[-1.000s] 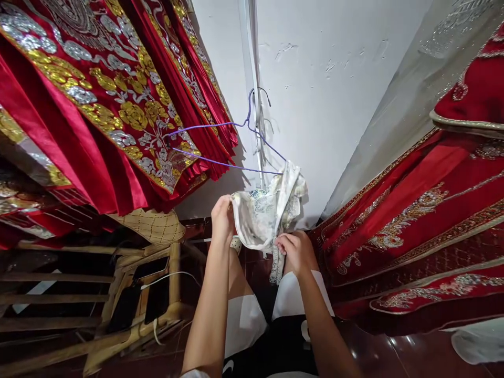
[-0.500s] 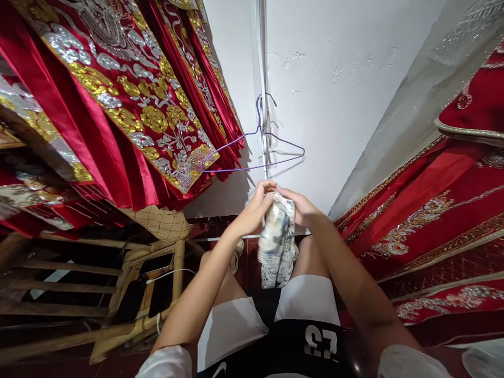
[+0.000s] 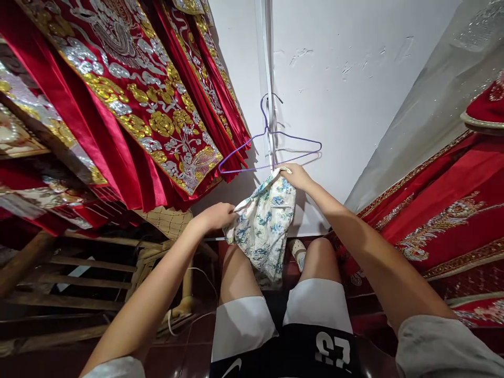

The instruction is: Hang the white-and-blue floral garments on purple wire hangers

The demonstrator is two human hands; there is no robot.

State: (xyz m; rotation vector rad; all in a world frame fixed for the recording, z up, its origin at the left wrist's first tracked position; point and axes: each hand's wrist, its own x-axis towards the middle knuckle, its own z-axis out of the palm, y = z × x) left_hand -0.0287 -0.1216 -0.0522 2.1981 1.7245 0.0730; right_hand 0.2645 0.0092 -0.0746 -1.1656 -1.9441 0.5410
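A white garment with blue and green floral print [image 3: 263, 223] hangs between my two hands, its top edge stretched at a slant. My left hand [image 3: 220, 215] is closed on the lower left end of that edge. My right hand [image 3: 296, 176] pinches the upper right end, just under the hanger. The cloth drapes down in folds in front of my knees; whether it is a skirt or shorts I cannot tell. Behind and above it, a purple wire hanger [image 3: 293, 137] with nothing on it hangs by a white vertical strip on the wall.
Red embroidered gowns with gold and silver sequins [image 3: 161, 123] hang at the left. More red beaded garments [image 3: 441, 210] stand at the right, beside a translucent cover [image 3: 409, 113]. A bamboo chair [image 3: 94, 268] is at lower left, with a white cable [image 3: 205, 274] near it.
My hands were close together on the bunched garment. They have moved apart, left hand down and left, right hand slightly up, and the cloth is now spread between them.
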